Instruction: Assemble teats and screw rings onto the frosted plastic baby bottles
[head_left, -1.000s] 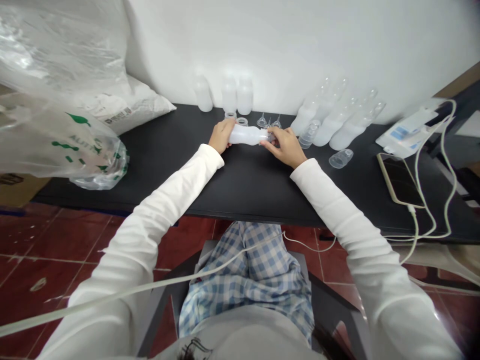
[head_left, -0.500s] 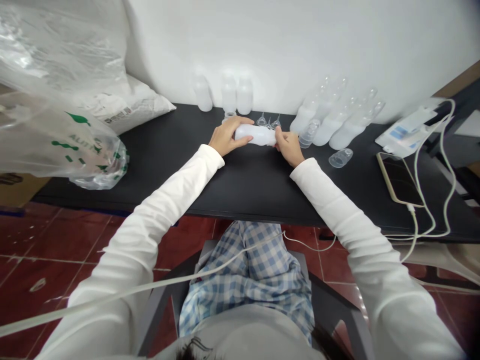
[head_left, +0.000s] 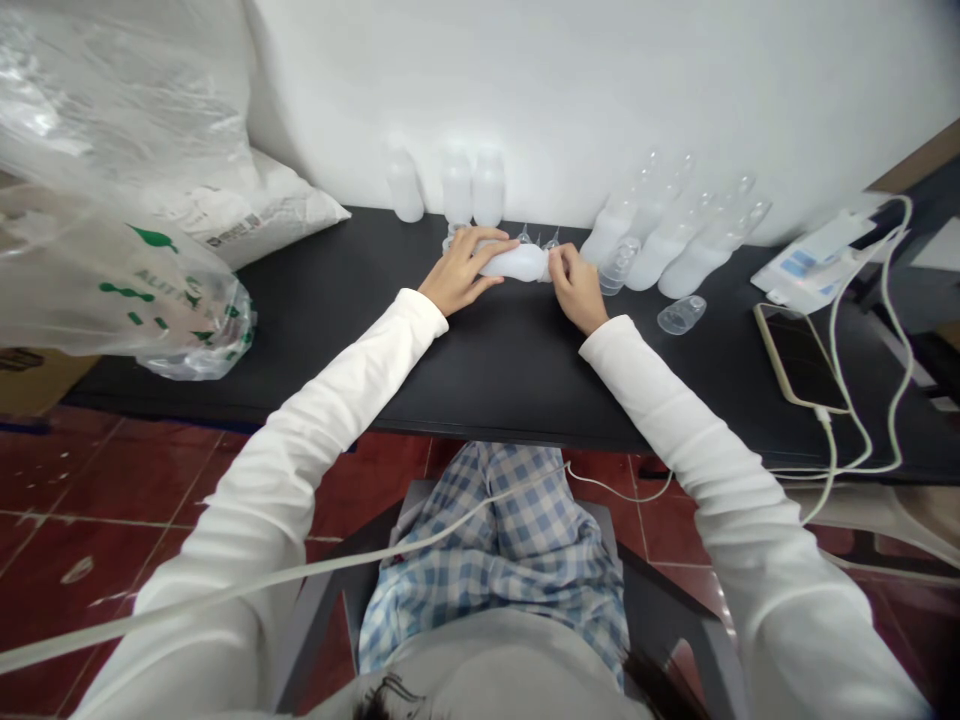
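And here in the middle, the left hand is holding the bottle on its side, the grip wrapping over the base end with the thumb stretching along below! Across from it, the right hand is closing a narrow grip on the neck end, fingers bunching there and hiding just what they are pinching. The bottle is lying level between the two hands, over the far half of the black worktop

Just behind it, small clear teats are poking up past its upper edge, and clear rings are peeping out, partly covered, by the left fingers. Further back, a lone white bottle is standing by the wall, with a pair standing side by side to its right

Over on the right, a cluster of topped bottles is leaning in view, one clear cap sitting in front and another cap lying nearer. Beyond those, a phone is resting with a cable plugging into it, while away left a printed bag is bulging over the worktop
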